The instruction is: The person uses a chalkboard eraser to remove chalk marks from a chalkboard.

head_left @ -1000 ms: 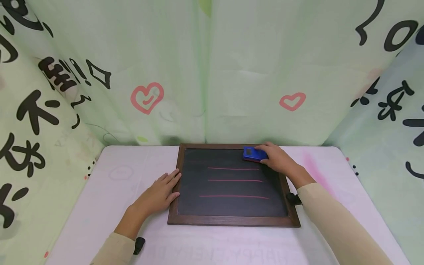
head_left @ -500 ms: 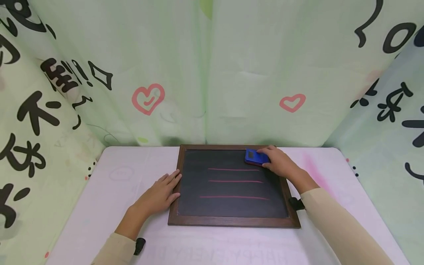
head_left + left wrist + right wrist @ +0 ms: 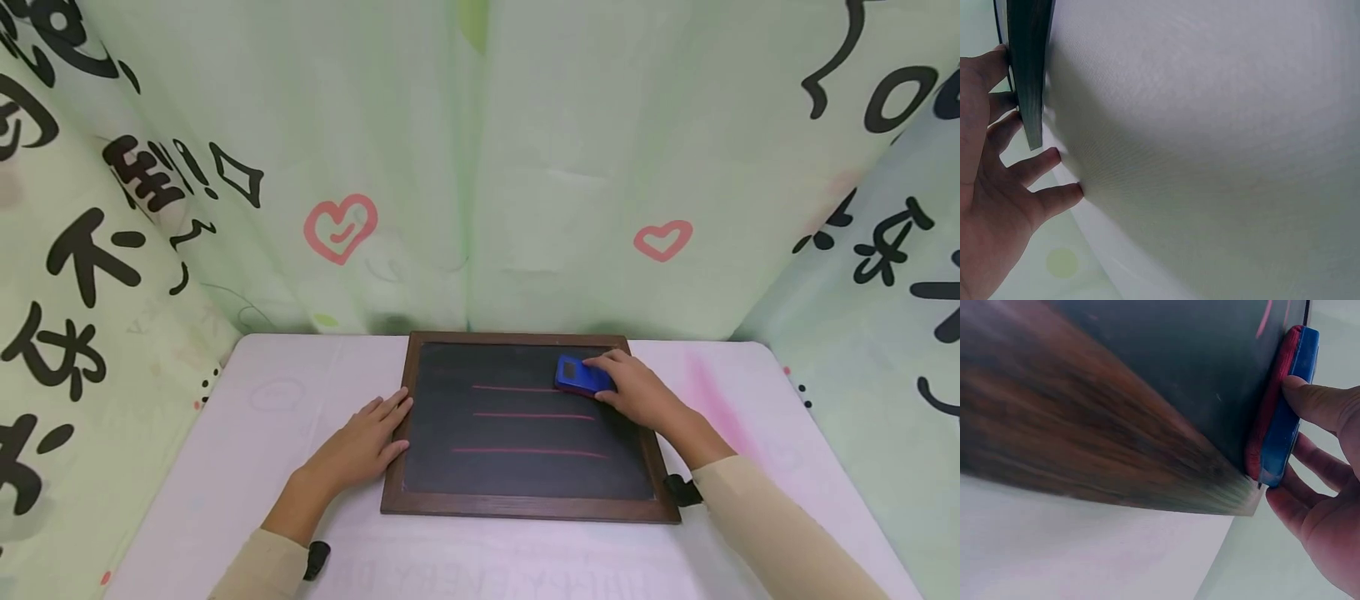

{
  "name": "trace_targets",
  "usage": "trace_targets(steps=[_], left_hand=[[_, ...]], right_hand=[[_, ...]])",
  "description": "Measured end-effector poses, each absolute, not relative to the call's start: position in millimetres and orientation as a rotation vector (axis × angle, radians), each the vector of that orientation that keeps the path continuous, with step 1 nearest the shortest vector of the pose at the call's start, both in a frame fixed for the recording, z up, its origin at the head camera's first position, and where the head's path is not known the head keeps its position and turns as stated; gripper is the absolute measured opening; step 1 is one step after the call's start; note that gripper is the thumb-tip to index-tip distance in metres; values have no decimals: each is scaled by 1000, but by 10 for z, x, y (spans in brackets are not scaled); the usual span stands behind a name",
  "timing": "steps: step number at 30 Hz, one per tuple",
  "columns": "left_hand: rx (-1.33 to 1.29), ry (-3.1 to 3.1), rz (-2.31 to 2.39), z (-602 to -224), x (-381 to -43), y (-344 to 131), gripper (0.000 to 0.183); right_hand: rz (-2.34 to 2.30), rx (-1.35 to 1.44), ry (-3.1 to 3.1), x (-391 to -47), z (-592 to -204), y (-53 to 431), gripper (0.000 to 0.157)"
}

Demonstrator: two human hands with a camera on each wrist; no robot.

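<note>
A small blackboard [image 3: 517, 475] in a brown wooden frame lies on the table, with three pink chalk lines [image 3: 528, 452] drawn across it. My right hand [image 3: 641, 387] grips a blue eraser [image 3: 581, 377] near the board's upper right; the eraser covers the right end of the top line. In the right wrist view, the eraser's red felt pad [image 3: 1269, 412] faces the board, and thumb and fingers hold its blue back. My left hand [image 3: 360, 446] rests against the frame's left side. The left wrist view shows its fingers spread, some at the frame edge [image 3: 1027, 69], others on the tabletop.
A white and pink cloth covers the table [image 3: 300, 383]. Pale green curtains [image 3: 555, 167] with black lettering and red hearts surround its back and both sides. Dark straps [image 3: 682, 490] sit on both wrists.
My right hand has drawn the eraser down toward me and slightly right, from the board's top edge onto the top chalk line. The left hand has stayed at the frame.
</note>
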State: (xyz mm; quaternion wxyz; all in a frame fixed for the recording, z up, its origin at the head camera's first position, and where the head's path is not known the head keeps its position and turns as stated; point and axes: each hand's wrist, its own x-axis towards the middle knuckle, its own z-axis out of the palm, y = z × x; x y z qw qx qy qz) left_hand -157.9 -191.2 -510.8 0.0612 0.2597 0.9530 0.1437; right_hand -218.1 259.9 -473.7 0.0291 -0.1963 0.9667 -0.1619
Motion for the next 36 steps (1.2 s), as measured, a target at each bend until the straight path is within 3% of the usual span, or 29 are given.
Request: trace_targets(steps=[16,36], left_hand=[[788,2895,430,-5087,-1568,-1906,65],[725,2854,447,-5078,-1568,-1908,68]], right_hand=[[-467,-709,2984,-2100,-4772,2324,53],[-414,-734,2833,-2305,-4753,1475,56]])
